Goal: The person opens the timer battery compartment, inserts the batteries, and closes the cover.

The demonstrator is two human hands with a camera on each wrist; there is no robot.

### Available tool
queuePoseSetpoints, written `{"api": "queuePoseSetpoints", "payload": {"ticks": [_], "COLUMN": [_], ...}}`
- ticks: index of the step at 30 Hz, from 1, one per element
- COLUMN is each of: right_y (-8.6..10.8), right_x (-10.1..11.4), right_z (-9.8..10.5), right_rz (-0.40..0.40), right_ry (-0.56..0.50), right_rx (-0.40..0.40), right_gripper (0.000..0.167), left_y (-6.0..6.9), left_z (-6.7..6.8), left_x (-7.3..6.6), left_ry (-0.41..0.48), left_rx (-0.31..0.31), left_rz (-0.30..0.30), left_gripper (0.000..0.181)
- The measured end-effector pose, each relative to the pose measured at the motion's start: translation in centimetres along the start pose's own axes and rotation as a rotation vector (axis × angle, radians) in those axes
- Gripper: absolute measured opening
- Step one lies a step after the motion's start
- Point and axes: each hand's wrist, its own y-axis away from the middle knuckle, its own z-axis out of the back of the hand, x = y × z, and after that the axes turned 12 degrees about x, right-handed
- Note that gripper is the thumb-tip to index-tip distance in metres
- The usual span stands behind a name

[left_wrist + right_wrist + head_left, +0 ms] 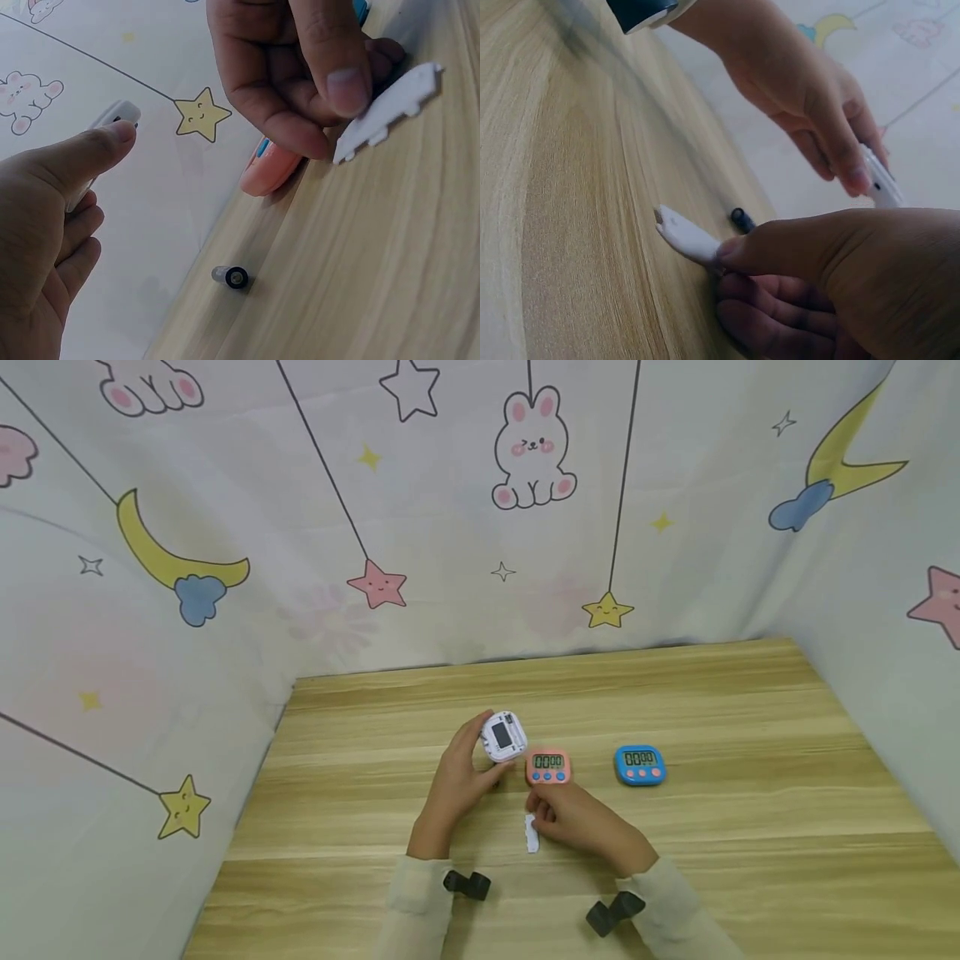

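My left hand (pixel 457 772) grips a white digital timer (pixel 504 737) by its edges, raised above the table. The timer's back faces me, with a dark rectangle and an uncovered slot in it. Between thumb and fingers, my right hand (pixel 581 820) pinches a white battery cover (pixel 390 109) with small tabs along one edge. A small battery (pixel 229 276) lies on the table, seen in both wrist views. Just beyond my right hand is a pink timer (pixel 548 764), its lower edge close to my fingers.
To the right lies a blue timer (pixel 641 766) with its display up. The wooden table (pixel 750 718) meets a patterned cloth (pixel 450 527) at the back and sides. Dark devices are strapped at both wrists.
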Motion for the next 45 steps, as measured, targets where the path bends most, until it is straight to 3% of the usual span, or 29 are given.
{"api": "queuePoseSetpoints", "payload": {"ticks": [12, 21, 29, 45], "right_y": [0.2, -0.4, -2.2, -6.6], "right_x": [0.3, 1.7, 2.7, 2.6], "right_z": [0.3, 0.5, 0.6, 0.2], "right_rz": [0.002, 0.072, 0.068, -0.058], "right_ry": [0.011, 0.193, 0.313, 0.484], "right_rx": [0.001, -0.135, -0.173, -0.142], "right_gripper": [0.019, 0.027, 0.051, 0.047], "left_y": [0.1, 0.3, 0.2, 0.2], "left_z": [0.3, 0.7, 1.1, 1.7], "left_x": [0.5, 0.5, 0.3, 0.4], "left_ry": [0.016, 0.001, 0.005, 0.062], "left_rx": [-0.035, -0.055, -0.078, -0.093], "left_rz": [-0.009, -0.033, -0.069, -0.088], "left_gripper": [0.084, 0.083, 0.084, 0.083]}}
